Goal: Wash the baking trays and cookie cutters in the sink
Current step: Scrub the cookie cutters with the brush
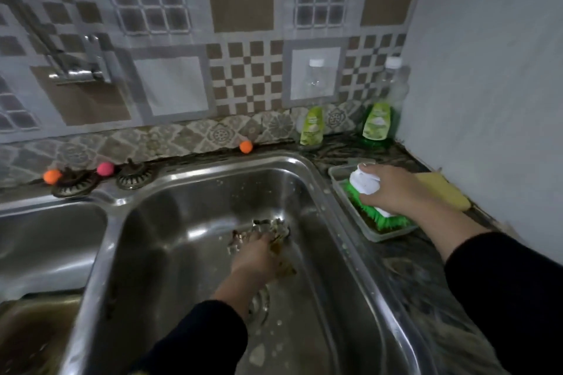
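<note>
While the left hand (257, 253) reaches down into the right-hand basin of a steel double sink (304, 167), its fingers (262, 237) rest on a small cluster of metal cookie cutters (268, 227) lying on the basin floor; motion blur hides whether those fingers are spread or pinching a cutter, so I cannot tell. Just below that wrist sits the round drain (260, 303), with flecks of residue scattered on the wet steel around it. On the dark stone tabletop (405, 253) to the right of the sink, the right hand (396, 192) curls its fingers (370, 199) around the white handle of a scrubbing brush (365, 186) with bright green bristles, which sits in a shallow clear plastic tray (380, 236). A yellow sponge (444, 192) lies just beyond that hand, near the wall. Two green dish soap bottles (311, 126) stand at the back corner against the patterned tile wall, with two clear bottles (315, 79) behind them. Along the back ledge lie two sink strainers (134, 176) and three small balls (105, 168), two orange and one pink. A tap (76, 70) is mounted on the wall at upper left. Both arms wear black sleeves (502, 283).
</note>
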